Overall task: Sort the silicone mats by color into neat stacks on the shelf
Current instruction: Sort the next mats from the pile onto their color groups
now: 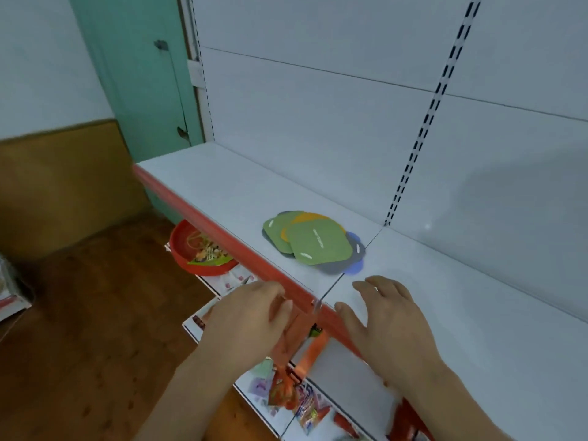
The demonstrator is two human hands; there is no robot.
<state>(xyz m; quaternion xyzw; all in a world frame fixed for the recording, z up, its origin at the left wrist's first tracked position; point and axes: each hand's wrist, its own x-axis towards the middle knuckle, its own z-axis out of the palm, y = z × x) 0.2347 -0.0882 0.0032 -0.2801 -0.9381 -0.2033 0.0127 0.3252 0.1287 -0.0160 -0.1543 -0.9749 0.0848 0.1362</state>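
Note:
A mixed pile of silicone mats lies on the white shelf [222, 186] near its red front edge. A green mat [319, 245] is on top, another green mat [275, 232] lies left of it, an orange mat [313, 219] peeks out between them, and a grey mat [345, 265] and a blue mat [354, 268] show underneath. My left hand [251, 316] hovers in front of the shelf edge with loosely curled fingers, holding nothing. My right hand [386, 323] is over the shelf with fingers spread, short of the pile.
A red bowl [181, 249] with packets sits on a lower shelf beneath the red edge [203, 218]. More snack packets [302, 402] lie on lower shelves near my arms. A slotted upright [423, 128] runs up the back panel. Wooden floor lies to the left.

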